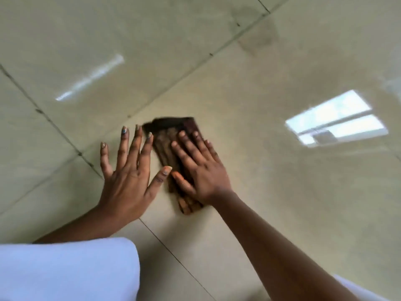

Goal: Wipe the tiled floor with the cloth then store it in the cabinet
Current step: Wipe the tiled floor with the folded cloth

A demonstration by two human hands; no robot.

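Head view: glossy beige tiled floor [271,192] fills nearly the whole picture, crossed by dark grout lines running diagonally. A bright window reflection [335,121] lies on the tiles to the right, well apart from the hands, and a thinner streak of reflected light [91,77] sits at upper left. A duller, smudged patch [258,38] shows near the top, beside a grout line. White fabric [65,270] covers the lower left corner, over the left forearm's base; a sliver of the same white shows at the lower right edge.

The cloth [167,144], brown and folded into a narrow strip, lies flat on the floor at centre. Its long axis runs from the lower right, near the wrist, up and slightly left to its darker far end, which is blurred.

The right hand [199,168] lies palm-down on the cloth, fingers flat and slightly spread, covering its right half. The left hand [128,170] is flat on bare tile just beside the cloth, fingers fanned wide, its thumb tip reaching the cloth's left edge.
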